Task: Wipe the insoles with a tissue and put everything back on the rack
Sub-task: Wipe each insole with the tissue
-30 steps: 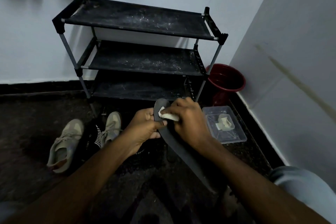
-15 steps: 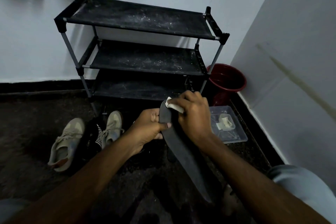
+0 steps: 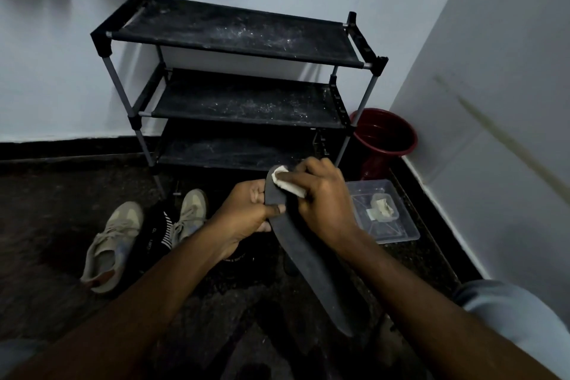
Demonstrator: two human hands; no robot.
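A long dark insole [image 3: 311, 268] slants from the middle of the view down toward me. My left hand [image 3: 246, 214] grips its upper part, thumb across the face. My right hand [image 3: 324, 199] holds a folded white tissue [image 3: 288, 183] and presses it on the insole's top end. Behind stands a black three-tier shoe rack [image 3: 237, 43], its shelves bare and dusty. A pair of beige sneakers [image 3: 114, 241] lies on the dark floor at the left.
A clear plastic box [image 3: 401, 225] with crumpled tissue inside sits on the floor to the right of my hands. A dark red bucket [image 3: 384, 136] stands in the corner beside the rack. A black striped item [image 3: 160, 233] lies between the sneakers. White walls close in behind and right.
My right hand has slid the tissue up along the insole to its top end. The left hand has kept its grip, and both hands sit a little higher and farther right.
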